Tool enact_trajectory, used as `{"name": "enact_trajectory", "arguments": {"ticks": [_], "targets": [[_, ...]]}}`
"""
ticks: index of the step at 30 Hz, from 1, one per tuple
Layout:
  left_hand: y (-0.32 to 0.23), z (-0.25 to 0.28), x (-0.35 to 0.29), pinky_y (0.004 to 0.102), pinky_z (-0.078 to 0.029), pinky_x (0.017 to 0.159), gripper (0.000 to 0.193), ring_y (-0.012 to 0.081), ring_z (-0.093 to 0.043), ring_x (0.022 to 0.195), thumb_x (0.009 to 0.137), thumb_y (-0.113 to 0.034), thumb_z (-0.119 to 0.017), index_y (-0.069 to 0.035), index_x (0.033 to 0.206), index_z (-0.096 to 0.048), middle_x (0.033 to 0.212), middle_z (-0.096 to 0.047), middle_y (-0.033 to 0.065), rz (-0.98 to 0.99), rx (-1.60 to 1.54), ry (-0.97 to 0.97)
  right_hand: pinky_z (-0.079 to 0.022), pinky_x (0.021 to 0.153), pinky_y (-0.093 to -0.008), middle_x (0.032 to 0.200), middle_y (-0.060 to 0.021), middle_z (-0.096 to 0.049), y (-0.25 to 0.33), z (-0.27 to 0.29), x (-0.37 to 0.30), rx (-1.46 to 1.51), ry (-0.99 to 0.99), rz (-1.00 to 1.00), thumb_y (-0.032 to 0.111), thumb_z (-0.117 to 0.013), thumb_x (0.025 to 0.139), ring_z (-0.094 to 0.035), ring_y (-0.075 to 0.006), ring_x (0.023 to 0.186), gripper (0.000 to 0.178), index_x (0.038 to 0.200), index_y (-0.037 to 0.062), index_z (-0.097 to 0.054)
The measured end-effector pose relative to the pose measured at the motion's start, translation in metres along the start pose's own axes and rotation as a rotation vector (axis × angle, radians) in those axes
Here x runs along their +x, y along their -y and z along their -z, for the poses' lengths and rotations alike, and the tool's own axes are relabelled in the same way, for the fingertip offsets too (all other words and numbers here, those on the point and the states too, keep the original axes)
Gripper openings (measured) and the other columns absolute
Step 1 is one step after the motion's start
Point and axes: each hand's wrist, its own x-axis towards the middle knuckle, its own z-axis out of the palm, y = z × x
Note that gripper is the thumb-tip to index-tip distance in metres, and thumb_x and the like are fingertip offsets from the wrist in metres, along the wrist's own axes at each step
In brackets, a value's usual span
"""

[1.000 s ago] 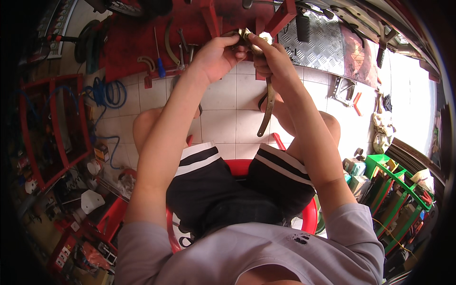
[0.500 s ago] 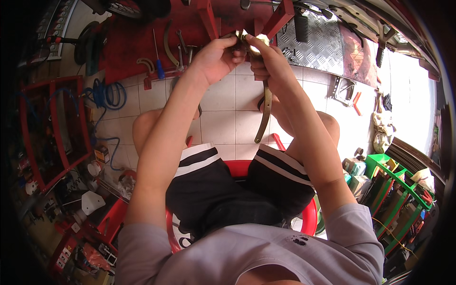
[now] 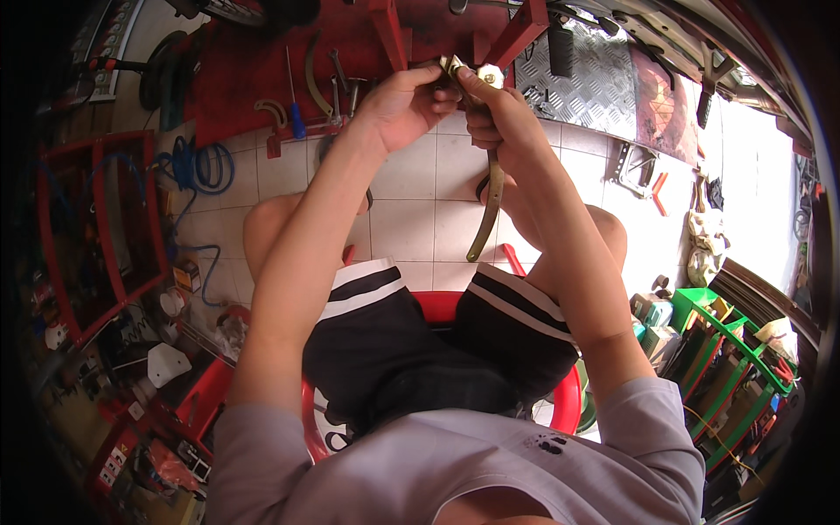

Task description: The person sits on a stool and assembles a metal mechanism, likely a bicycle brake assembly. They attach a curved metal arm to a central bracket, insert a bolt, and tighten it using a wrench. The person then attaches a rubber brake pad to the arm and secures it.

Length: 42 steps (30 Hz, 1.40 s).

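Beyond my knees, over the edge of the red work platform (image 3: 236, 96), both my hands meet at a metal piece. My right hand (image 3: 503, 114) is closed around a curved, flat metal strip (image 3: 490, 210), brass-grey with holes in it. Its long end hangs down below my fist, and its shiny upper end sticks out by my right thumb. With thumb and bent fingers, my left hand (image 3: 402, 109) grips at that upper end; the exact contact is partly hidden. A pale round metal part (image 3: 489, 76) shows just behind my right hand.
On the platform's left lie a blue-handled screwdriver (image 3: 297, 122), a wrench (image 3: 338, 66) and another curved strip (image 3: 312, 79). Red metal uprights (image 3: 518, 35) stand ahead. A coiled blue hose (image 3: 206, 166) and red frame (image 3: 101, 227) are left; a green rack (image 3: 735, 337) stands right.
The view has shifted slightly. The metal strip's upper end is a little more exposed between my hands, and its hanging end has turned slightly. Both hands keep their grip.
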Motion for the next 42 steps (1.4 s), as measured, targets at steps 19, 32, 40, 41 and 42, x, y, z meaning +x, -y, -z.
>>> {"name": "enact_trajectory", "arguments": {"ticks": [19, 32, 40, 41, 42], "targets": [[0.001, -0.008, -0.005, 0.0305, -0.042, 0.083, 0.025, 0.0123, -0.048, 0.081, 0.092, -0.017, -0.050, -0.008, 0.115, -0.052, 0.108, -0.056, 0.0023, -0.058, 0.139, 0.110, -0.047, 0.054, -0.0250, 0.080, -0.0073, -0.060, 0.001, 0.001, 0.001, -0.328, -0.143, 0.578, 0.027, -0.070, 0.081, -0.060, -0.0125, 0.067, 0.046, 0.112, -0.0026, -0.053], [-0.005, -0.009, -0.003, 0.0258, -0.040, 0.067, 0.016, 0.0116, -0.042, 0.068, 0.093, -0.010, -0.047, -0.006, 0.106, -0.055, 0.091, -0.055, 0.0010, -0.079, 0.196, 0.097, -0.041, 0.052, -0.0211, 0.070, 0.0009, -0.055, 0.002, 0.007, 0.006, -0.230, -0.018, 0.531, 0.018, -0.072, 0.083, -0.050, -0.0058, 0.058, 0.025, 0.096, 0.0022, -0.056], [-0.005, -0.005, -0.004, 0.0256, -0.040, 0.065, 0.016, 0.0113, -0.046, 0.069, 0.094, -0.014, -0.047, -0.004, 0.101, -0.058, 0.082, -0.056, 0.0016, -0.090, 0.262, 0.000, -0.041, 0.048, -0.0203, 0.070, -0.0006, -0.057, -0.001, 0.006, 0.012, -0.127, -0.035, 0.429, 0.024, -0.078, 0.076, -0.052, -0.0066, 0.058, 0.032, 0.087, 0.0020, -0.058], [-0.004, -0.005, -0.003, 0.0256, -0.040, 0.065, 0.016, 0.0113, -0.047, 0.069, 0.094, -0.014, -0.047, -0.004, 0.100, -0.058, 0.080, -0.055, 0.0015, -0.088, 0.275, -0.045, -0.041, 0.048, -0.0204, 0.071, -0.0007, -0.057, -0.001, 0.007, 0.013, -0.121, -0.052, 0.417, 0.024, -0.078, 0.076, -0.052, -0.0067, 0.058, 0.032, 0.088, 0.0021, -0.058], [-0.004, -0.004, -0.002, 0.0259, -0.040, 0.064, 0.016, 0.0111, -0.047, 0.067, 0.094, -0.015, -0.047, -0.004, 0.099, -0.058, 0.078, -0.055, 0.0014, -0.080, 0.319, -0.099, -0.040, 0.048, -0.0205, 0.071, -0.0009, -0.058, -0.002, 0.009, 0.014, -0.114, -0.070, 0.404, 0.024, -0.078, 0.077, -0.051, -0.0068, 0.057, 0.031, 0.088, 0.0022, -0.058]]}}
